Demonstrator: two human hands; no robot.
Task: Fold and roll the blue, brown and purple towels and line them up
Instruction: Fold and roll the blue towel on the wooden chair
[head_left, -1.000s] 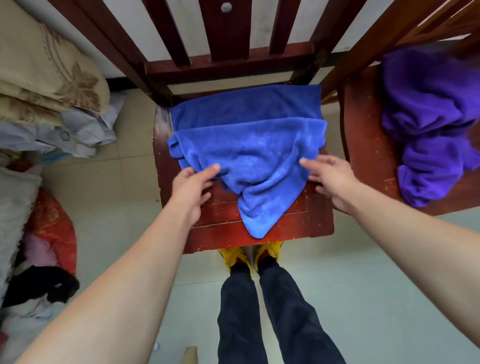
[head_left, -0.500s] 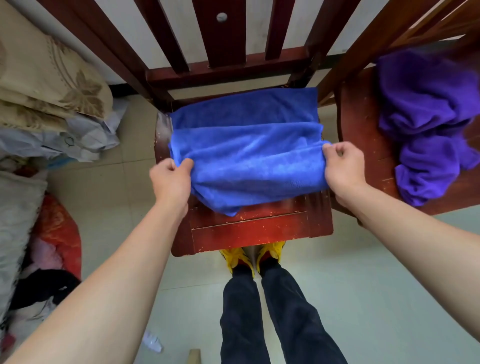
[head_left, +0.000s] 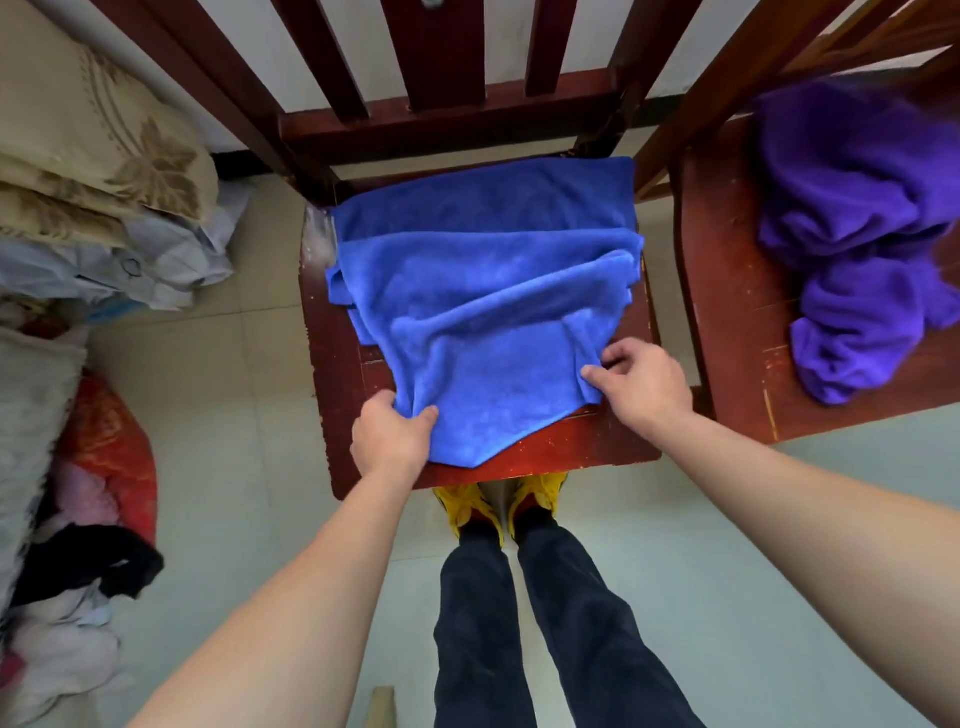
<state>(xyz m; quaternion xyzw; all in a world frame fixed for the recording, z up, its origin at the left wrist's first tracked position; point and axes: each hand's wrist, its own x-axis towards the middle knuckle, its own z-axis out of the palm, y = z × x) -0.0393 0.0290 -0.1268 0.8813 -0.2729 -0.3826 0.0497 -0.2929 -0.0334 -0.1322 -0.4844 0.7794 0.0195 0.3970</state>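
fingers (head_left: 425, 414) of left hand (head_left: 388, 441) pinching near-left edge of blue towel (head_left: 493, 312) | right hand (head_left: 644, 389) fingers pinching near-right edge | towel lying part-folded on red chair seat (head_left: 571, 452) | purple towel (head_left: 857, 234) sitting crumpled on right chair (head_left: 727, 322)

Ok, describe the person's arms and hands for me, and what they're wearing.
The left hand and right hand are bare: no gloves, rings or watch show. The left forearm and right forearm carry no sleeves up to the frame edge. Lower down: dark navy trousers and yellow shoes.
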